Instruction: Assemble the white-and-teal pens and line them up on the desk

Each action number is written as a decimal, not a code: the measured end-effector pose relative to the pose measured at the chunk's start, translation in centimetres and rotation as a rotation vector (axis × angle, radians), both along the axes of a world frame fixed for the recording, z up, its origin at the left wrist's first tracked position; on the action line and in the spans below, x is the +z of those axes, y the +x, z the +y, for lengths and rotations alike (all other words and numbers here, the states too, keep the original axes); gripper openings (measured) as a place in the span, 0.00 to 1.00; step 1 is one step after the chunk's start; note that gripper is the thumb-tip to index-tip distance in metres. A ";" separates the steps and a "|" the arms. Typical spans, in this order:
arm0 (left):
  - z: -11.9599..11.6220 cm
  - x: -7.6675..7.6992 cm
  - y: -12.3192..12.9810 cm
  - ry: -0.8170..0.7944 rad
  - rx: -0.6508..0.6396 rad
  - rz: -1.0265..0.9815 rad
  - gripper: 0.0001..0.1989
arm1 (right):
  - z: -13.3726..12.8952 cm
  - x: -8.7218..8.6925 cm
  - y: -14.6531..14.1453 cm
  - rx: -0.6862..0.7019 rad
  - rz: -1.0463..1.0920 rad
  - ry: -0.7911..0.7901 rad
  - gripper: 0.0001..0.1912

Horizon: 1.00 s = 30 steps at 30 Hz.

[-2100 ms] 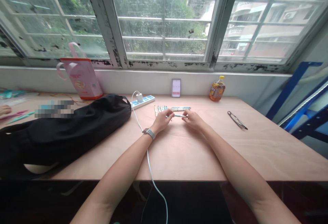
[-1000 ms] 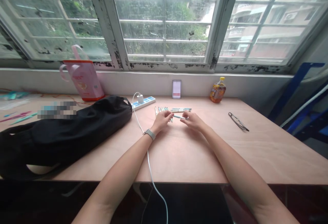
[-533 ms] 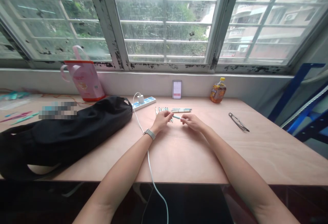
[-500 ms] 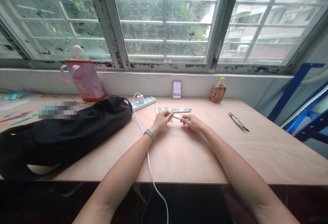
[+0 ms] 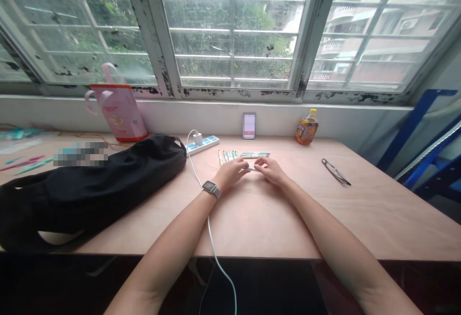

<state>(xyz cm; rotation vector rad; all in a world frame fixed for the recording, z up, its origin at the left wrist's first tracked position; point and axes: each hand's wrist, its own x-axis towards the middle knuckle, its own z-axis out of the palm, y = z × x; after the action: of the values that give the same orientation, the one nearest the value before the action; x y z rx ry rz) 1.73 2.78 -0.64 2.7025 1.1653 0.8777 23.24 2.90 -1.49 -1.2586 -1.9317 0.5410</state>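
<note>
A plywood desk runs along a grimy, barred window; at its left lies a long black fabric bag, with a pink paper carrier bag standing behind it; a white cable trails from a power strip over the desk's front edge; a phone and a bottle of amber drink (its label too small to read) stand by the wall, and folded dark glasses lie off to the right; nearer the hands lie a row of slim pens and two more pens; the left hand, a watch on its wrist, and the right hand pinch a teal pen between them, just over the desk, most of it hidden by their fingers.
</note>
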 end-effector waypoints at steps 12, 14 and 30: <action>2.3 0.2 -4.1 -0.152 0.770 -0.124 0.21 | 1.4 -1.6 0.3 -0.240 -0.519 -0.026 0.33; 2.7 -0.2 -5.1 -0.212 0.824 -0.109 0.21 | 1.6 -1.6 0.4 -0.228 -0.551 -0.014 0.30; 2.7 -1.2 -3.8 -0.141 0.750 0.139 0.19 | 2.4 -1.6 1.6 -0.228 -0.570 0.047 0.29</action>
<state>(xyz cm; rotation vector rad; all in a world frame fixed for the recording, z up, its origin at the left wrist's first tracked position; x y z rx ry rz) -2.03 5.48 -1.85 2.2287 2.2351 0.6167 24.80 5.27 -3.13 -1.7052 -2.1878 0.0109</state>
